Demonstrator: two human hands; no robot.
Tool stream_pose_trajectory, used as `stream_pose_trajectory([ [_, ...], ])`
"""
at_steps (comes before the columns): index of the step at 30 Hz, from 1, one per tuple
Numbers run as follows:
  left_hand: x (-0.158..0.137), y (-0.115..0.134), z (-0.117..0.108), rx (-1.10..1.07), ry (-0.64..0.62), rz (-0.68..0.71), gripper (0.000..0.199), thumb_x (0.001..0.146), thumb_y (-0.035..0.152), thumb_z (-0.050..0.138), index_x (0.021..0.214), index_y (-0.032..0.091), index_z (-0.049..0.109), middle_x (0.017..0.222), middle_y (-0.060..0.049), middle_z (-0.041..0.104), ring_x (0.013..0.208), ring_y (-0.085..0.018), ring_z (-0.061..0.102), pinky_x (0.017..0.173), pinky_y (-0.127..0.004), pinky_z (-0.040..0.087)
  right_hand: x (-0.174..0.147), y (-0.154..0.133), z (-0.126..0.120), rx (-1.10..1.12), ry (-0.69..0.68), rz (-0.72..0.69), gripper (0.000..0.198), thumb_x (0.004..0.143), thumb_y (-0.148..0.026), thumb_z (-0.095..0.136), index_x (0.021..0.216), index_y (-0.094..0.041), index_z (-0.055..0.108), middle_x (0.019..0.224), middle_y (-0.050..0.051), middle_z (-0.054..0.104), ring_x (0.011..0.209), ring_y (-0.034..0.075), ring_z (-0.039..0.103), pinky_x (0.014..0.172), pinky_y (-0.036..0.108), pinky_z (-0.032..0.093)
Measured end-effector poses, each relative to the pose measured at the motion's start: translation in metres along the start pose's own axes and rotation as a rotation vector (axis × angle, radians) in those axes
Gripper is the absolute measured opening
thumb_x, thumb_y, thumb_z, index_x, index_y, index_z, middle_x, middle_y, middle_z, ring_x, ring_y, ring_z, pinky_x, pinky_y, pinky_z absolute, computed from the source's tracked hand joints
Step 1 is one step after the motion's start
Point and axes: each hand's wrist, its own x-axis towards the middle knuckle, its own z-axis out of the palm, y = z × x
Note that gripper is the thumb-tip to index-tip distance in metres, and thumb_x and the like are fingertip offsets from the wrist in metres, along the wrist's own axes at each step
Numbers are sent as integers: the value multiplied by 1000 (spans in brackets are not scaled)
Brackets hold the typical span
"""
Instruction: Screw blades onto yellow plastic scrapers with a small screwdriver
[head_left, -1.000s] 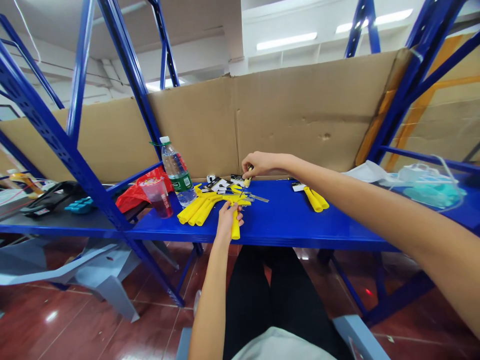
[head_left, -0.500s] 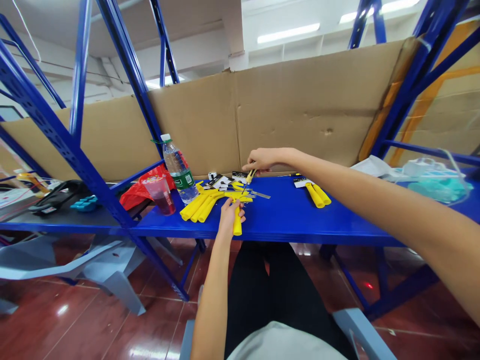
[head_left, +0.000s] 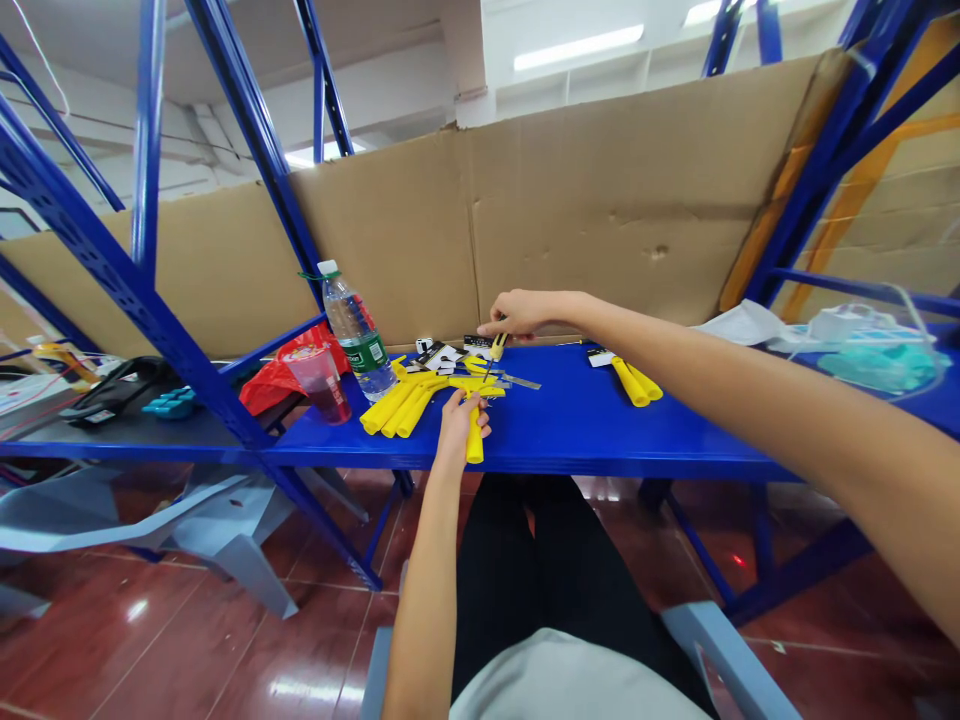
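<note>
My left hand (head_left: 459, 420) is closed round the shaft of a yellow plastic handle (head_left: 475, 442), whose wider head points away from me over the blue table. Above it, my right hand (head_left: 514, 315) grips a screwdriver (head_left: 498, 346) with a pale yellow and black grip. Its thin shank points down at the head of the yellow handle; whether the tip touches is too small to tell. Several more yellow handles (head_left: 401, 405) lie in a pile left of my left hand. A flat metallic strip (head_left: 523, 382) lies just right of the work, and black-and-white cards (head_left: 442, 354) lie behind.
On the left stand a water bottle (head_left: 360, 335) and a plastic cup (head_left: 321, 383) of red liquid, beside a red bag (head_left: 264, 388). Yellow handles (head_left: 636, 382) with a card lie to the right. Cardboard (head_left: 585, 210) walls the blue table's (head_left: 570, 435) back; blue posts flank it.
The view has shifted slightly. My right hand stays above the yellow handle with the screwdriver, its grip turned a little; my left hand keeps its hold.
</note>
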Motion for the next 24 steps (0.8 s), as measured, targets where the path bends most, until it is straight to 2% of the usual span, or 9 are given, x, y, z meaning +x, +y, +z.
stream_pose_trajectory([
  [2, 1, 0, 0, 3, 13, -6, 48, 78, 30, 87, 94, 25, 43, 78, 4, 57, 51, -7, 44, 46, -20, 28, 2, -2, 0, 5, -25, -80, 38, 96, -54, 77, 106, -17, 79, 85, 7, 78, 75, 19, 67, 74, 32, 47],
  [4, 1, 1, 0, 6, 17, -12, 49, 78, 31, 88, 95, 25, 43, 79, 4, 57, 52, -7, 44, 46, -20, 27, 4, -4, 0, 3, -10, -112, 42, 90, -56, 84, 110, -19, 79, 88, 6, 79, 77, 20, 68, 75, 32, 48],
  [8, 2, 0, -1, 12, 29, -17, 48, 79, 31, 89, 96, 25, 45, 80, 3, 58, 52, -6, 43, 46, -20, 28, 5, -3, 1, -48, -4, 44, 47, 96, -62, 76, 94, -15, 80, 71, 8, 74, 69, 21, 67, 73, 34, 47],
  [11, 4, -1, -2, 17, 65, 0, 43, 80, 26, 89, 98, 23, 51, 86, 1, 60, 57, -8, 50, 46, -21, 31, 3, 1, 0, 3, -21, -98, 33, 91, -49, 83, 97, -17, 80, 79, 6, 77, 75, 20, 68, 74, 33, 46],
  [13, 5, -1, -2, 19, 79, 15, 40, 79, 23, 90, 100, 21, 55, 94, -3, 64, 70, -13, 63, 47, -21, 36, 1, 4, 0, 20, -24, -131, 32, 87, -47, 86, 100, -17, 80, 82, 6, 78, 76, 20, 68, 73, 32, 45],
  [15, 4, -1, -2, 18, 68, 22, 38, 79, 21, 90, 100, 20, 58, 106, -8, 68, 92, -20, 73, 49, -20, 39, -1, 4, 0, 7, -4, -96, 35, 91, -50, 81, 99, -16, 80, 76, 6, 75, 72, 19, 66, 72, 33, 44],
  [18, 2, 1, -4, -24, 1, 30, 37, 81, 19, 88, 99, 20, 55, 121, -14, 71, 119, -29, 76, 49, -19, 36, 0, 3, 1, -13, 22, -74, 35, 99, -49, 72, 98, -15, 80, 71, 6, 73, 69, 19, 64, 71, 33, 44],
  [21, 0, 3, -7, -87, -49, 27, 42, 78, 17, 88, 99, 21, 52, 128, -17, 72, 128, -33, 74, 48, -18, 32, 2, 1, 0, 21, 25, -113, 30, 92, -47, 81, 104, -19, 80, 82, 5, 77, 77, 19, 67, 73, 31, 46],
  [24, 1, 5, -9, -108, -66, 9, 42, 78, 16, 89, 99, 20, 53, 133, -18, 72, 131, -33, 73, 48, -17, 32, 1, -4, -3, 15, 57, -88, 46, 84, -56, 89, 108, -19, 78, 88, 6, 80, 78, 20, 69, 73, 32, 48],
])
